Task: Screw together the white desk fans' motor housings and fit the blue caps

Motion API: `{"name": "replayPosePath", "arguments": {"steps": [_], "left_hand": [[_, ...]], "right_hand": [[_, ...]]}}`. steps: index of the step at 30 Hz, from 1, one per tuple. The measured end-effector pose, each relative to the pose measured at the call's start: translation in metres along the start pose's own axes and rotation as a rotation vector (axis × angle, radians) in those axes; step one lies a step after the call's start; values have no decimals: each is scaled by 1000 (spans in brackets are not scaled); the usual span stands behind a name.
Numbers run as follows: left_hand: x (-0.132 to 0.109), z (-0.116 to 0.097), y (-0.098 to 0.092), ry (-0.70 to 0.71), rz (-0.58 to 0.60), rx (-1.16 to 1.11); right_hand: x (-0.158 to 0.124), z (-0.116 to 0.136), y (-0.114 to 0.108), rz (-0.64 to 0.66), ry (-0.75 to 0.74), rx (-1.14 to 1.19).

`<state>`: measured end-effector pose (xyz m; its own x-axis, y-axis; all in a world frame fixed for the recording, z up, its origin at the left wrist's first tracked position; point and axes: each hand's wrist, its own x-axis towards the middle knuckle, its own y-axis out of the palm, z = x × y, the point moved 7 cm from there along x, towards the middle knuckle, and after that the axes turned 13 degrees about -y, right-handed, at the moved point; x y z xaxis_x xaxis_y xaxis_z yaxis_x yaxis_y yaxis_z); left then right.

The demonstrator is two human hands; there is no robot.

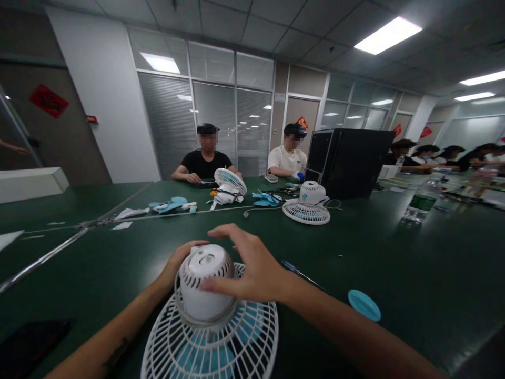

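Observation:
A white fan [207,295] lies grille-down on the green table in front of me, its motor housing on top and light blue blades showing through the wire guard. My left hand [177,263] wraps round the housing's far left side, with its fingertips partly hidden behind it. Over the housing's right side reaches my right hand [256,263], thumb and fingers spread wide. Its thumb lies in front of the housing; whether it touches I cannot tell. To the right are a screwdriver [302,275] with a blue handle and a round light blue cap [364,305].
Across the table [394,247] stand another white fan [307,202], a tilted fan [226,187] and loose blue blades [169,204]. A black computer case [351,160] and a plastic bottle [422,200] are at right. Two people sit opposite. A dark object [33,342] lies at lower left.

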<state>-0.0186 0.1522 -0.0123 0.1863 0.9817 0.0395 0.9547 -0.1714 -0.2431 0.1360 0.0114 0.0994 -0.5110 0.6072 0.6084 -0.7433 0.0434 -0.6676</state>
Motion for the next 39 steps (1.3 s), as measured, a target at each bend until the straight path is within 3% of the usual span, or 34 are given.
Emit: {"name": "replayPosePath", "arguments": {"steps": [4,9,12,16,22,28,31,34,39], "left_hand": [[1,2,8,-22,113,16],[11,13,10,-67,132,-47],[15,21,9,-105,111,-93],[17,26,8,-132,94,-139],[7,13,9,-145,117,-216],[-21,9,18,-212,195,-512],[-31,-1,14,-104,162,-508],[-38,-24,3,41,71,-391],[-64,-73,9,291,35,37]], "right_hand": [[-56,-56,-70,-117,276,-170],[-180,-133,-152,27,655,-583],[-248,-161,-174,93,831,-679],[-278,-172,-171,137,807,-678],[-267,-172,-168,129,742,-697],[-244,-163,-165,40,665,-618],[-203,-140,-153,-83,591,-417],[-140,-105,-136,-219,483,-180],[-34,-44,-89,-196,164,87]]}}
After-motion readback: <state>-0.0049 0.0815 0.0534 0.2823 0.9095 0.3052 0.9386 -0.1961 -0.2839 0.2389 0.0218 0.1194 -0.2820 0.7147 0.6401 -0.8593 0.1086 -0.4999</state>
